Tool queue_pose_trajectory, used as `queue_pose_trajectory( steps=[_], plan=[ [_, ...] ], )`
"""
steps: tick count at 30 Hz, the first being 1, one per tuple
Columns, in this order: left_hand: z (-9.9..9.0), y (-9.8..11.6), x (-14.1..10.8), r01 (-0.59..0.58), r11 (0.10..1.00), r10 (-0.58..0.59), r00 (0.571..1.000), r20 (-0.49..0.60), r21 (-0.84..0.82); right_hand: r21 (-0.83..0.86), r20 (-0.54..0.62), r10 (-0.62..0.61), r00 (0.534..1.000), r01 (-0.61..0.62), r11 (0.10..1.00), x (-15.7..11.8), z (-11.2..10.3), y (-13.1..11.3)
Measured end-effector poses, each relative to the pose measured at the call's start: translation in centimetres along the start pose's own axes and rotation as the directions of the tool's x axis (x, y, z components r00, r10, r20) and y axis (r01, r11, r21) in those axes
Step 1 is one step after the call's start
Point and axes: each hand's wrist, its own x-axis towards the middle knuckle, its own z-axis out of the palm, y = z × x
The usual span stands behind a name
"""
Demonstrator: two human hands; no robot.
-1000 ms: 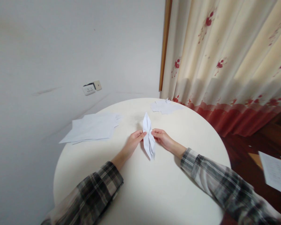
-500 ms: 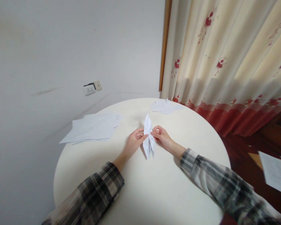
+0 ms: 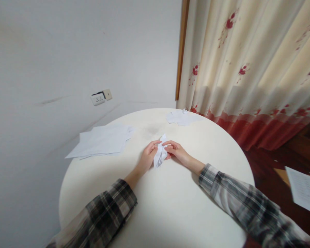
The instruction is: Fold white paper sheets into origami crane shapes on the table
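A small folded white paper point(image 3: 160, 155) is held between both hands over the middle of the round white table point(image 3: 155, 213). My left hand point(image 3: 146, 157) grips its left side, thumb on the near face. From the right, my right hand point(image 3: 177, 153) pinches the paper with thumb and fingers, the index finger reaching across its upper part. The paper's pointed top and layered lower end stick out between the hands. Some fingertips are hidden behind it.
Stacked white sheets point(image 3: 100, 140) lie at the table's left edge. More white paper pieces point(image 3: 182, 117) rest at the far edge. A wall with a socket point(image 3: 98, 99) stands behind, a patterned curtain point(image 3: 243, 69) at the right. Written sheets point(image 3: 303, 189) are at the far right.
The folded paper has gone from long and upright to shorter, tilted and more bunched. Its top has come down, and the fingers of both hands have closed in around it.
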Motion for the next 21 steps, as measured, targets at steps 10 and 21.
queue_pose_trajectory(
  steps=[10,21],
  plan=[
    [0.1,-0.6,0.4,-0.051,0.994,0.054,0.998,-0.024,0.101,-0.02,-0.061,-0.014,0.998,0.013,1.0,-0.5,0.5,-0.7],
    [0.1,-1.5,0.6,-0.067,0.991,0.074,0.995,-0.059,0.114,0.116,-0.054,0.001,0.999,0.005,0.993,-0.1,-0.1,0.1]
  ],
)
